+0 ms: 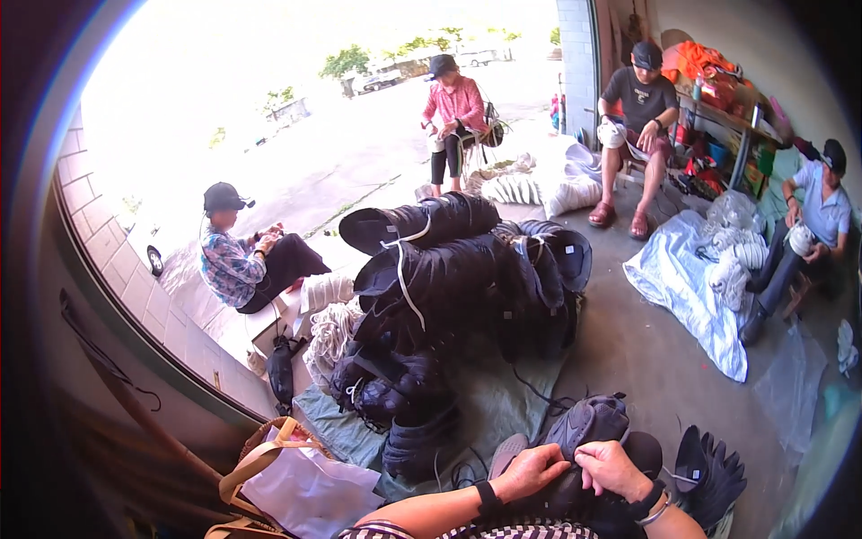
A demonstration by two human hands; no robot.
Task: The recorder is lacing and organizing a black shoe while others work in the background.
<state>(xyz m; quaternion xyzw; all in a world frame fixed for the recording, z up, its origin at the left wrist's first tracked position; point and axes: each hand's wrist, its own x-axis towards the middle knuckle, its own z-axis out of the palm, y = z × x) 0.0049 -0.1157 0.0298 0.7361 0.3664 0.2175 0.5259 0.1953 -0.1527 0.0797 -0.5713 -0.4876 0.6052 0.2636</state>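
Low in the view, my left hand (530, 472) and my right hand (612, 467) come close together over my lap, each with its fingers closed in a pinch. Whatever the fingertips hold is too small to make out. Just beyond them lies a dark grey shoe upper (591, 424), partly covered by my hands. To the right of my right arm, a fanned stack of black shoe uppers (708, 472) rests on the floor. A large pile of nested black uppers (426, 287), some bundles tied with white cord, stands in front of me on a green sheet (503, 391).
A basket bag with tan handles (260, 454), holding a white bag (310, 485), stands at lower left. White cords (332, 341) lie beside the pile. Several people sit around with work in their hands. A white sheet (687, 287) covers floor at right, near a cluttered table (732, 117).
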